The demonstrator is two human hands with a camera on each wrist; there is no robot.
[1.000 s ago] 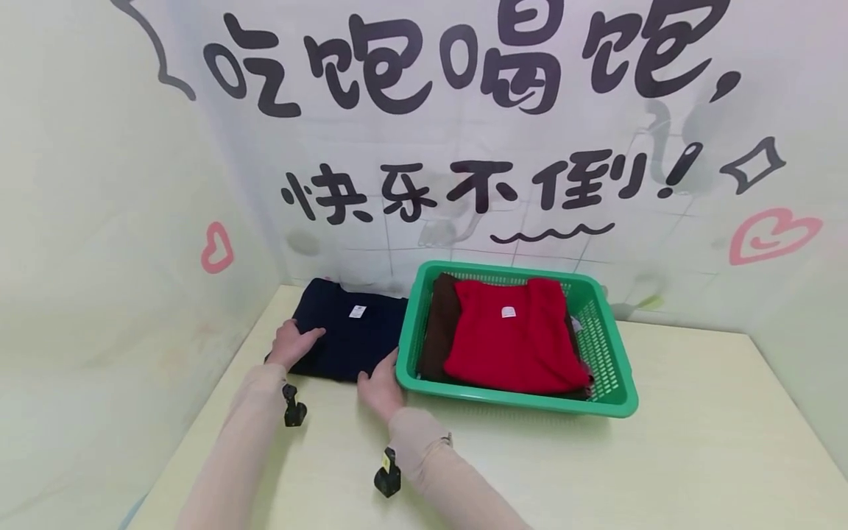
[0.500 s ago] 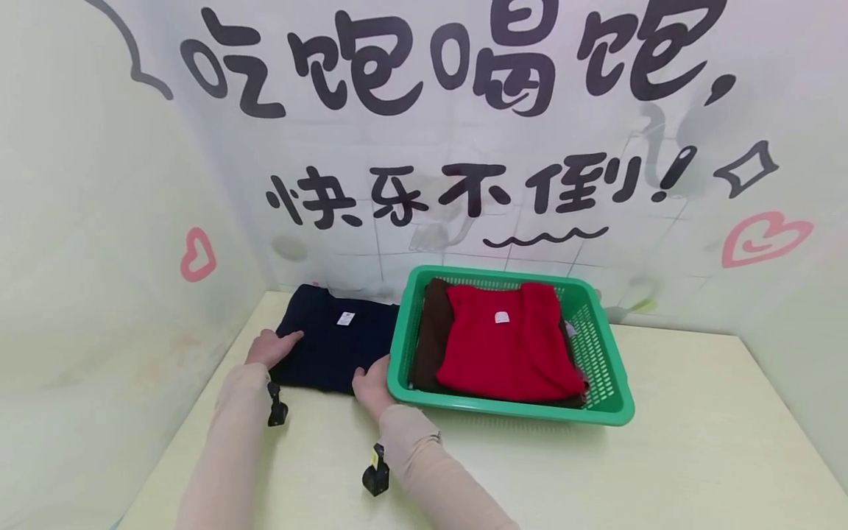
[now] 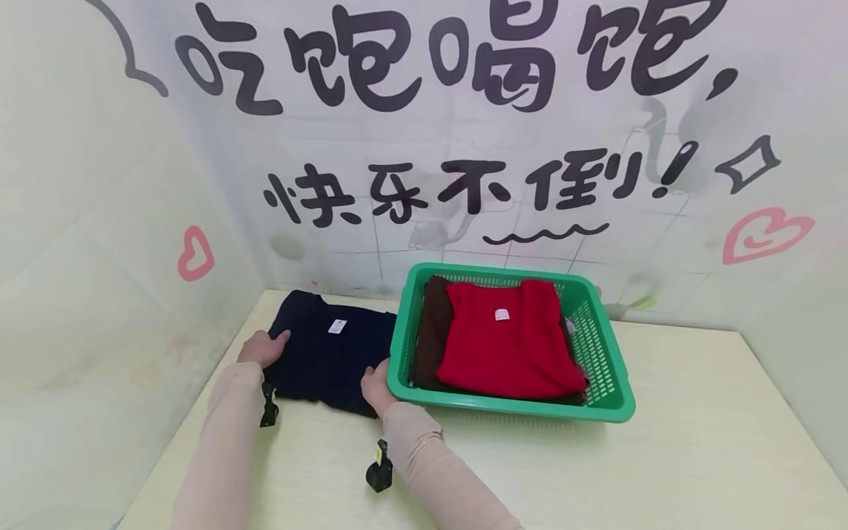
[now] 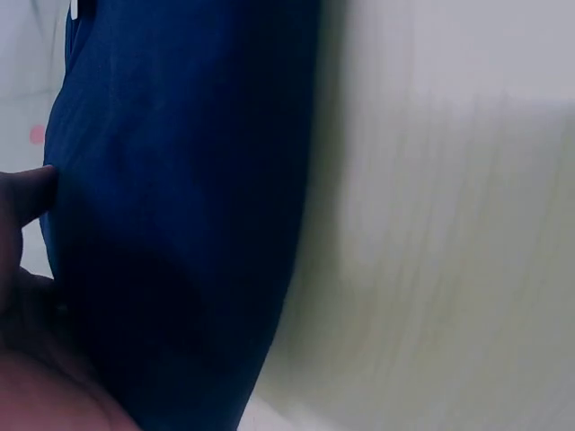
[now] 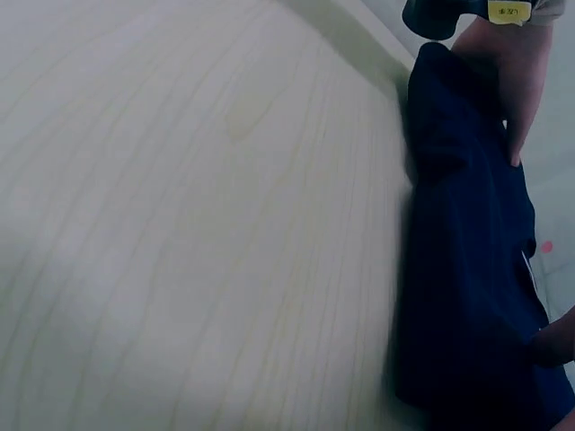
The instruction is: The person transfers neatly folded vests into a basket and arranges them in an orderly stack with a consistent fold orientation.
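Note:
A folded navy shirt [image 3: 324,361] with a white neck label [image 3: 337,326] is at the left of the table, its front edge sagging a little. My left hand [image 3: 262,348] grips its left side, thumb on top and the other fingers underneath, out of sight. At the front right corner, my right hand [image 3: 379,389] pinches the shirt, close beside the green basket [image 3: 510,409]. In the left wrist view, the left thumb [image 4: 34,190] presses on the navy cloth [image 4: 180,197]. The right wrist view has the right thumb [image 5: 552,343] over the shirt [image 5: 467,269].
Inside the basket, a folded red shirt [image 3: 506,353] lies over a brown garment [image 3: 432,335]. A printed backdrop [image 3: 450,243] stands behind the table, with a pale wall [image 3: 99,294] on the left. Pale tabletop [image 3: 702,442] extends to the right and front.
The navy shirt has shifted slightly left and toward me, with both hands holding it. The head view has turned a little, while the basket stays in place on the table.

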